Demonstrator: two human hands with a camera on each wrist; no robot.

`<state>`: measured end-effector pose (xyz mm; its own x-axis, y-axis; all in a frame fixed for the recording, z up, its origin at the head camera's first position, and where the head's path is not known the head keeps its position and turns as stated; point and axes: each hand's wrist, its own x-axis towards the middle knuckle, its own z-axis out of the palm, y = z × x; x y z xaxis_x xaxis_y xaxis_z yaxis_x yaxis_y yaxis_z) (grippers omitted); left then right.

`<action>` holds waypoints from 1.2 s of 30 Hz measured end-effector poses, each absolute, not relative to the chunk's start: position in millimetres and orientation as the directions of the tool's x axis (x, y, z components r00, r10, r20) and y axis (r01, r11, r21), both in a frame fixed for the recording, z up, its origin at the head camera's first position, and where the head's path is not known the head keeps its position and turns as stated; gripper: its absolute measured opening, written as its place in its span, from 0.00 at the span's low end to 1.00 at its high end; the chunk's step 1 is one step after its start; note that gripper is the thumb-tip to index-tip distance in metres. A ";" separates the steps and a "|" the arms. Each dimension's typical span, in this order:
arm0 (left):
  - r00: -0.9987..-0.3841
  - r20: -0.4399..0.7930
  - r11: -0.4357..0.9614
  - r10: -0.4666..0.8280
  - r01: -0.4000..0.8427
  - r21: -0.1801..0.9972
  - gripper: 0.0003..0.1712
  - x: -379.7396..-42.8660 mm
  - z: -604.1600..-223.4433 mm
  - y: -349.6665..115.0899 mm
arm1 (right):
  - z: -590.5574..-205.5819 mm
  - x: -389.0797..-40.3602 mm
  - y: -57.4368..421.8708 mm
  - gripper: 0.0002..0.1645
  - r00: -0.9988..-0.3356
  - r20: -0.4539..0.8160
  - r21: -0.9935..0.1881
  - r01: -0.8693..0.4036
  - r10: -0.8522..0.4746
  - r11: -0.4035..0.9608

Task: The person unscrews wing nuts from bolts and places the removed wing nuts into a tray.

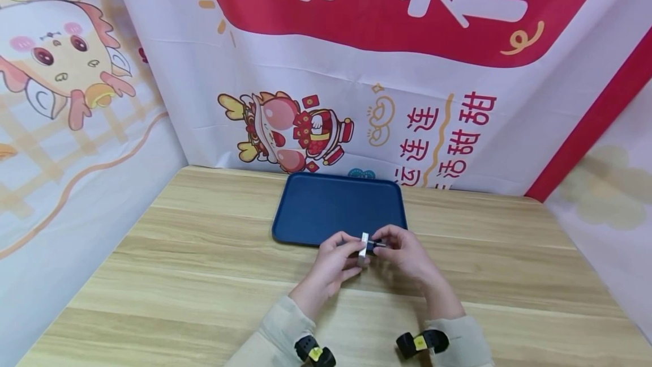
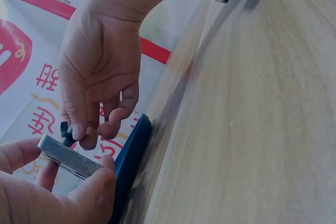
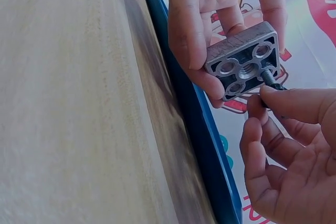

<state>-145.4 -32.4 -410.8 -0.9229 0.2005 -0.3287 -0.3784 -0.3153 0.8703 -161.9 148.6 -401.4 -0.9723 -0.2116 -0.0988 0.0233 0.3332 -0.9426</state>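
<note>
My left hand (image 1: pixel 331 265) grips a small square metal plate (image 3: pixel 239 40) by its edges, thumb and fingers on opposite sides. In the right wrist view the plate's face shows a larger threaded hole in the middle and round holes toward the corners. A threaded screw (image 3: pixel 268 77) with a black head stands in one corner hole, part of its thread showing. My right hand (image 1: pixel 407 254) pinches the screw's black end between thumb and index finger; its other fingers curl loosely. In the left wrist view the screw (image 2: pixel 68 137) sticks out from the plate (image 2: pixel 71 158). Both hands are raised over the table.
A dark blue tray (image 1: pixel 338 208) lies on the wooden table (image 1: pixel 204 254) just beyond the hands, its near edge partly behind them. A printed cloth (image 1: pixel 316 72) hangs along the table's back edge, with another cloth (image 1: pixel 76 146) on the left side.
</note>
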 end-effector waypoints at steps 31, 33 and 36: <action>-0.923 -0.330 -0.297 0.199 -0.377 0.877 0.06 -143.9 -411.4 -31.0 | -400.3 -163.0 154.8 0.21 -0.945 -0.270 -0.945 0.224 -0.182 0.238; -0.923 -0.329 -0.296 0.200 -0.377 0.877 0.06 -144.0 -411.4 -31.0 | -400.2 -163.4 156.3 0.22 -0.944 -0.270 -0.945 0.222 -0.191 0.241; -0.923 -0.327 -0.297 0.204 -0.377 0.877 0.07 -143.8 -411.3 -31.2 | -400.1 -163.6 157.6 0.21 -0.942 -0.271 -0.944 0.220 -0.198 0.244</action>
